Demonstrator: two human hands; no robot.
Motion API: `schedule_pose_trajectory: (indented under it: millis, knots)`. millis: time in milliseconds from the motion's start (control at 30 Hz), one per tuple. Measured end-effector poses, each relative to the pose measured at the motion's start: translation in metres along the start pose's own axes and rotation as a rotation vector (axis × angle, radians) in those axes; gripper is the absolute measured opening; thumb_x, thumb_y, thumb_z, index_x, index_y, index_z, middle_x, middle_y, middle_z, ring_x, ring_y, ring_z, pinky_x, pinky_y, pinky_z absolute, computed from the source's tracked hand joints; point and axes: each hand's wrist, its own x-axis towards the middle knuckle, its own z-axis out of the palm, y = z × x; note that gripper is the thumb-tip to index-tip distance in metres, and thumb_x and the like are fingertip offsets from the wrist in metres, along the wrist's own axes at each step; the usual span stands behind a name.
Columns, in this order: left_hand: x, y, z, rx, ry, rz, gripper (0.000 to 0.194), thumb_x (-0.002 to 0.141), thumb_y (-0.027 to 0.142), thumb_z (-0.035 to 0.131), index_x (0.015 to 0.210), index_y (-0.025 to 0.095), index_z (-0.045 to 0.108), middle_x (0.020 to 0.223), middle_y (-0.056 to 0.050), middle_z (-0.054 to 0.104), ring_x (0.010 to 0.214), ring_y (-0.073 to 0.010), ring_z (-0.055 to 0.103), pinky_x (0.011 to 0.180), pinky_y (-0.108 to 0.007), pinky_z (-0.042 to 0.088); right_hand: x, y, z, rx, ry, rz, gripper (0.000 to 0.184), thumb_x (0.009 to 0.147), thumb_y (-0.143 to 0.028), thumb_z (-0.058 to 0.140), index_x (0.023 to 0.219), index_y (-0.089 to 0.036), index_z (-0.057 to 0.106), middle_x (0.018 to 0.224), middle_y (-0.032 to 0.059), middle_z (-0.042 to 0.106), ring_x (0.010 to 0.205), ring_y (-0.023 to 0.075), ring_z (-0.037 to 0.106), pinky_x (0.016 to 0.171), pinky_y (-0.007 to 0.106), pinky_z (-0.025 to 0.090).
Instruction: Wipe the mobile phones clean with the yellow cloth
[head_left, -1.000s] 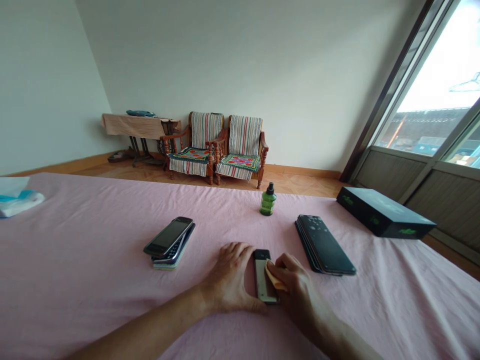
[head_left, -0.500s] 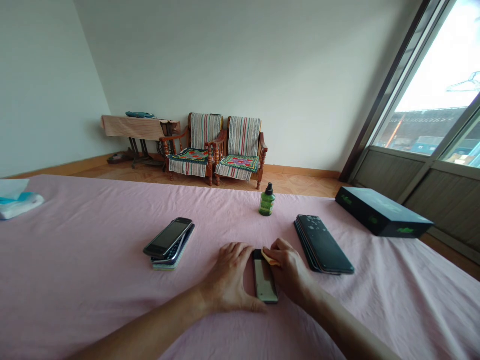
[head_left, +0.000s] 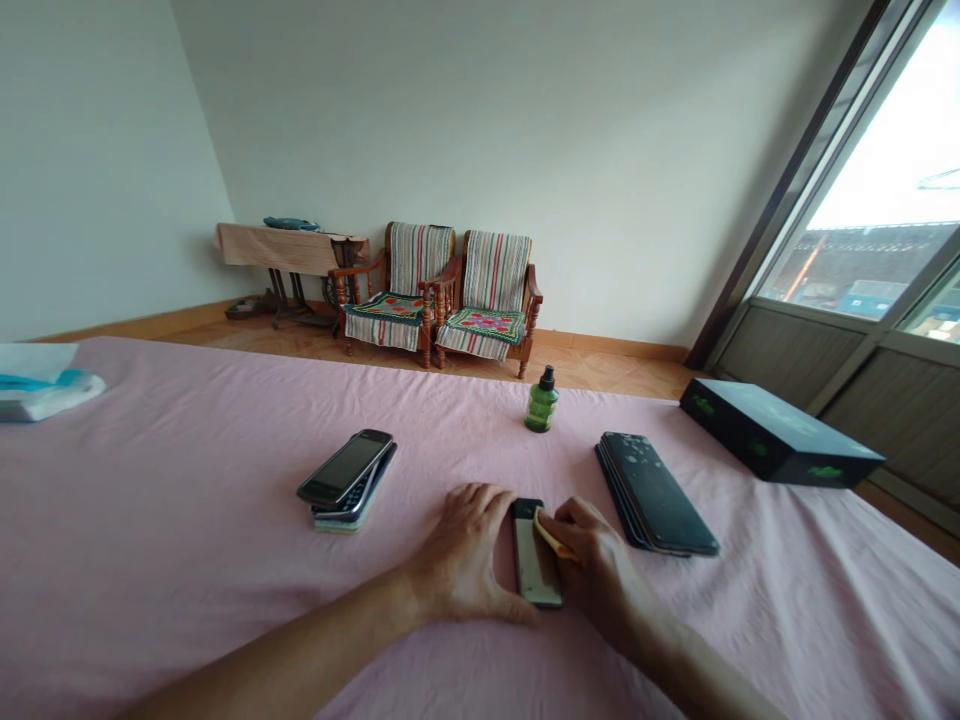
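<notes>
A mobile phone with a dark top end and a silver-beige body lies on the pink sheet. My left hand braces it from the left, fingers by its top corner and thumb along its bottom edge. Pinched in my right hand is a folded yellowish cloth, pressed against the upper right part of the phone. To the left sits a small stack of older phones. On the right lies a stack of larger dark phones, the top one marked with pale spots.
A green spray bottle stands beyond my hands. At the right is a black box with green lettering. A tissue pack lies at the far left. Two wooden chairs and a cloth-covered table stand along the wall.
My right hand has slid the cloth a little down the phone from its top end. My left hand still braces the phone. The whole view has shifted slightly.
</notes>
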Motion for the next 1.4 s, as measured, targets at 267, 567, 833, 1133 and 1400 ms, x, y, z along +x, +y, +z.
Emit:
schedule_pose_trajectory:
  millis: [267,567,833,1133,1400]
  knots:
    - [0.0,0.002,-0.002,-0.001,-0.018,-0.014,0.093,0.047,0.067,0.076,0.122,0.02,0.048,0.118,-0.012,0.054,0.107,-0.0355,0.049,0.097,-0.052,0.033,0.012,0.001,0.0,-0.028,0.006,0.023,0.024,0.084,-0.003,0.044,0.083,-0.017,0.064,0.078,0.0026,0.05,0.071,0.0146,0.049,0.063,0.025,0.036]
    - [0.0,-0.001,-0.001,-0.012,-0.019,0.013,0.088,0.048,0.066,0.076,0.119,0.02,0.049,0.116,-0.01,0.054,0.106,-0.0334,0.049,0.096,-0.049,0.034,-0.008,-0.023,-0.041,0.032,-0.335,-0.108,0.024,0.065,0.007,0.046,0.065,-0.016,0.054,0.077,-0.0009,0.051,0.069,0.0098,0.048,0.059,0.023,0.03]
    - [0.002,-0.003,-0.005,-0.026,-0.088,-0.006,0.097,0.048,0.064,0.078,0.128,0.022,0.044,0.125,-0.012,0.05,0.114,-0.0361,0.045,0.101,-0.052,0.031,-0.007,-0.013,-0.055,0.115,-0.437,-0.165,0.025,0.075,0.004,0.047,0.068,-0.017,0.057,0.08,-0.0022,0.051,0.069,0.0077,0.047,0.059,0.021,0.032]
    - [0.002,-0.003,-0.001,-0.015,-0.046,0.027,0.088,0.047,0.058,0.081,0.121,0.023,0.048,0.12,-0.009,0.052,0.11,-0.033,0.048,0.097,-0.046,0.035,-0.002,-0.028,-0.041,0.142,-0.399,-0.254,0.027,0.08,0.003,0.05,0.074,-0.018,0.066,0.085,0.0007,0.053,0.08,0.011,0.05,0.066,0.022,0.036]
    - [0.001,-0.003,-0.003,-0.011,-0.055,0.029,0.09,0.05,0.063,0.077,0.124,0.022,0.047,0.121,-0.011,0.052,0.11,-0.0346,0.048,0.098,-0.05,0.034,-0.004,-0.014,-0.05,0.213,-0.442,-0.192,0.036,0.074,0.008,0.05,0.074,-0.022,0.07,0.083,-0.0017,0.056,0.077,0.0085,0.052,0.066,0.022,0.036]
